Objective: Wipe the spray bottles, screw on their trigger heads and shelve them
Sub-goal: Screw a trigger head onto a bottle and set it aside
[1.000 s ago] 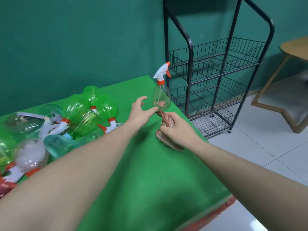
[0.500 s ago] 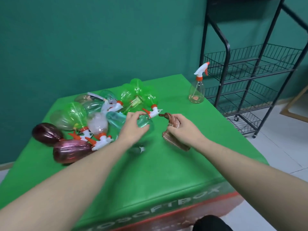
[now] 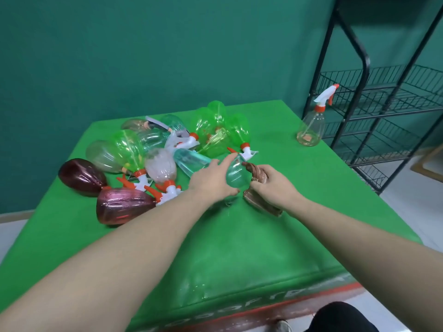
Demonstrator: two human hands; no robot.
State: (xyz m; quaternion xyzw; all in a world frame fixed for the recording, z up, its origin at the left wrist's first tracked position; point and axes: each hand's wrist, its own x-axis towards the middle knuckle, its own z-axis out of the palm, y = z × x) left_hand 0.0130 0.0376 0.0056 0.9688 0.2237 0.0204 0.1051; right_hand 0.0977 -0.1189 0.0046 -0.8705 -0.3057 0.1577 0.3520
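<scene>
Now the left hand [image 3: 211, 182], which half a second ago only reached into the pile, grips a pale teal bottle [image 3: 215, 170] lying on the green desk [image 3: 239, 248]; the right hand [image 3: 271, 185] clutches a brown cloth [image 3: 257, 188]. Farther back, a clear bottle [image 3: 310, 127] with its trigger head on stands upright near the empty wire rack [image 3: 383, 111].

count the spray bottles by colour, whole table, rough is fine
dark red bottles: 2
bright green bottles: 4
pale teal bottle in the left hand: 1
clear upright bottle: 1
clear or smoky bottles in the pile: about 4, overlapping
total: about 12
</scene>
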